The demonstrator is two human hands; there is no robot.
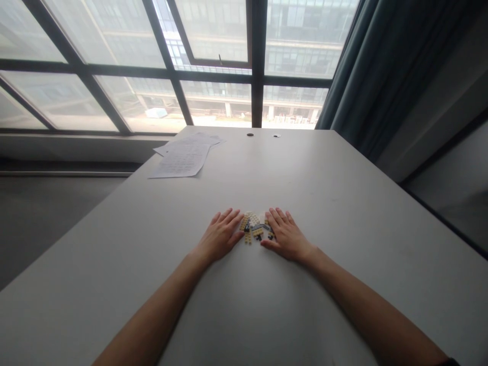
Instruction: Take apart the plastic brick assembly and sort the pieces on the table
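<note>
A small pile of toy building bricks (pixel 257 232) in yellow, white, grey and black lies on the white table (pixel 244 305). My left hand (pixel 221 234) rests flat at the pile's left side, fingers stretched out and pointing away from me. On the opposite side lies my right hand (pixel 285 233), palm down, its fingers spread beside the bricks and partly covering those at the edge. Neither hand grips anything. The fingertips touch or nearly touch the outer bricks; which of the two I cannot tell.
Several printed paper sheets (pixel 183 157) overlap at the table's far left. Two round holes, one a dark cable hole (pixel 250 135), sit near the far edge. Beyond the table are large framed windows (pixel 219 99), with a dark curtain (pixel 375 76) at the right.
</note>
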